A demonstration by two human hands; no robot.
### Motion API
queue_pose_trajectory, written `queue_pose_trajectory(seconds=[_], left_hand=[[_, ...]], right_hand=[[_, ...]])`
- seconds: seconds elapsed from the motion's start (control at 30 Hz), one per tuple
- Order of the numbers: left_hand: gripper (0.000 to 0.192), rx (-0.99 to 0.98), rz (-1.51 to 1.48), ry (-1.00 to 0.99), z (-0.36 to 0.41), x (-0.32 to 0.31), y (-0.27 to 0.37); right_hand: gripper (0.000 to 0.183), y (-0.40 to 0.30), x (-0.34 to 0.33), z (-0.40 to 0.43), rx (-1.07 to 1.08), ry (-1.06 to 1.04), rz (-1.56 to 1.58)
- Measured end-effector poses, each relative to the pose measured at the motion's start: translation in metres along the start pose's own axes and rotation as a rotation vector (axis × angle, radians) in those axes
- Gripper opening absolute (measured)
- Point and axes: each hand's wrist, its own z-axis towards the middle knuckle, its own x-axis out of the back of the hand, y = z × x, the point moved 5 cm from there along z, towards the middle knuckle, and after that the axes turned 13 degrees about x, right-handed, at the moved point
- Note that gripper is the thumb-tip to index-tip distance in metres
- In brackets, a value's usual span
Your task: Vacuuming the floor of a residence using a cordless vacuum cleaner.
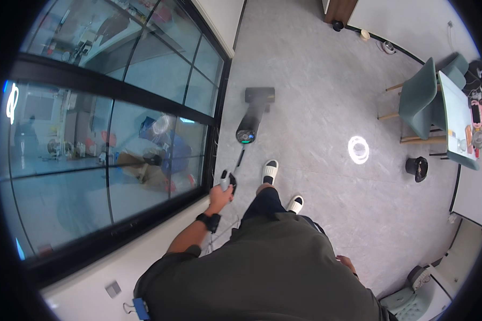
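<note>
My left hand (220, 197), with a dark watch on its wrist, grips the grey-and-black handle (227, 182) of an upright cordless floor washer. Its thin pole runs forward to the dark body (249, 126), whose round top display glows blue and green. The wide floor head (260, 95) rests on the grey floor (305, 92), blurred, close to the black-framed glass partition on the left. My right hand (346, 263) hangs by my side, mostly hidden by my shirt; its fingers cannot be made out.
The glass partition (160, 104) walls the left side. On the right stand a green chair (419, 100), a white table (454, 108) with clutter, and a lined black bin (416, 168). Bowls (364, 35) and a dark pot (337, 25) line the far wall. A shoe (419, 277) lies lower right.
</note>
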Motion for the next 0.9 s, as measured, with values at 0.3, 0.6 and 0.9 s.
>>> queue_pose_trajectory(seconds=[0.3, 0.6, 0.9], left_hand=[[0.048, -0.085, -0.225, 0.068, 0.234, -0.051, 0.190], [0.038, -0.125, -0.117, 0.272, 0.417, 0.036, 0.318], [0.039, -0.014, 0.156, 0.313, 0.366, 0.100, 0.221]], right_hand=[[0.053, -0.020, -0.050, -0.070, 0.205, 0.013, -0.011], [0.061, 0.038, -0.060, -0.099, 0.041, 0.103, 0.099], [0.051, -0.015, -0.053, -0.076, 0.165, 0.086, 0.022]])
